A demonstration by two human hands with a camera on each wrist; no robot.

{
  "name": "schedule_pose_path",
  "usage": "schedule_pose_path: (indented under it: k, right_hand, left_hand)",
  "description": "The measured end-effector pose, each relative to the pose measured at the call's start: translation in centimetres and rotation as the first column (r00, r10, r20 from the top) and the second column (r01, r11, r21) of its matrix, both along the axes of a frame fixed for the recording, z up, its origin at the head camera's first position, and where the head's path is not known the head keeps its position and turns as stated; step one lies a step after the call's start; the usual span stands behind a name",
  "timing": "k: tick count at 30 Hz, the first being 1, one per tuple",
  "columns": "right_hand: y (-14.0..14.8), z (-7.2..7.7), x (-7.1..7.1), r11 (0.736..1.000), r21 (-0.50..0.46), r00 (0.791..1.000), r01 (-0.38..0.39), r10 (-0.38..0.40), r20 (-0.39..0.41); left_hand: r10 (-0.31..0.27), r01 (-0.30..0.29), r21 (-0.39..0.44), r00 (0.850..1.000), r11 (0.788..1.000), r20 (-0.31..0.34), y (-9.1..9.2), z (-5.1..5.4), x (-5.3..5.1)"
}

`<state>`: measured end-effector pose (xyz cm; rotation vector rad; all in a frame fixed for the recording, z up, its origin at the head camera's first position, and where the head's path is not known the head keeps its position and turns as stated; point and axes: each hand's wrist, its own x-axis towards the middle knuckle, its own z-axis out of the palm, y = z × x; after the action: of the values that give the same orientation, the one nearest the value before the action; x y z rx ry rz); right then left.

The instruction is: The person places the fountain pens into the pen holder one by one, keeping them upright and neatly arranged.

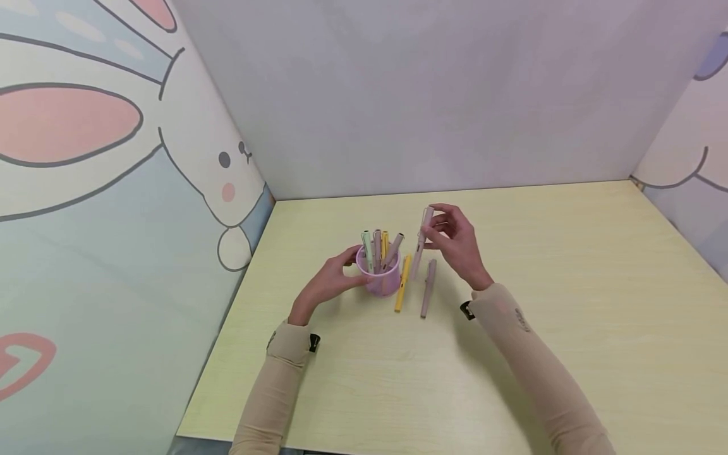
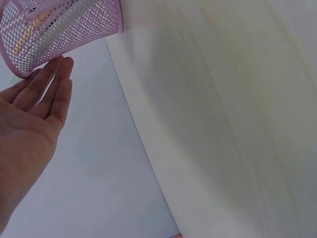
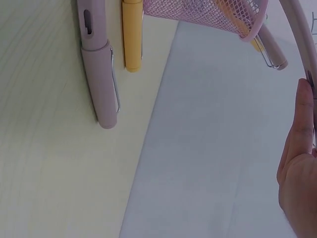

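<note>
A pink mesh pen cup (image 1: 383, 285) stands upright on the table, with green, mauve and yellow pens inside. My left hand (image 1: 332, 278) holds it from the left, thumb at the near side and fingers behind; in the left wrist view the fingers (image 2: 60, 91) lie along the mesh. Just right of the cup, my right hand (image 1: 457, 245) pinches a mauve pen (image 1: 422, 240) near its upper end, roughly upright above the table. Below that hand lie a yellow pen (image 1: 402, 284) and another mauve pen (image 1: 428, 289), side by side.
The pale wood table (image 1: 364, 385) meets a plain wall (image 1: 432, 95) at its back edge. A side wall with a painted rabbit (image 1: 193, 139) borders the left. Another painted wall (image 1: 682, 145) stands at the right.
</note>
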<state>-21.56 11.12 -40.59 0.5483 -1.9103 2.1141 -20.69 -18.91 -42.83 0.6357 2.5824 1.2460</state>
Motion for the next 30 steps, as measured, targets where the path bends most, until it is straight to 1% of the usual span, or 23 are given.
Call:
schedule_pose_path:
  k: [5,15,19,24,30]
  right_hand:
    - [-0.7,0.4,-0.2,0.999,-0.03,0.999,0.019,-0.02,-0.03]
    - [-2.2,0.7,-0.4,0.993,-0.092,0.995,0.069,-0.075,-0.065]
    - [-2.9,0.7,-0.4,0.993,-0.087,0.992,0.084,-0.091,-0.083]
    - [-3.4,0.6,-0.2,0.993,-0.082,0.991,0.084,-0.092,-0.096]
    - [-3.5,0.3,0.1,0.999,-0.026,0.995,0.046,-0.048,-0.085]
  left_hand:
    - [-0.001,0.001,-0.003,1.0,1.0,0.001,0.0,0.0,0.0]
    - [0.002,-0.002,-0.003,1.0,1.0,-0.002,-0.1,0.0,0.0]
    - [-0.002,0.002,-0.003,1.0,1.0,-0.001,-0.1,-0.1,0.0]
    - [0.0,0.0,0.003,1.0,1.0,0.0,-0.2,-0.1,0.0]
    - [-0.001,0.001,0.011,1.0,1.0,0.009,-0.3,-0.1,0.0]
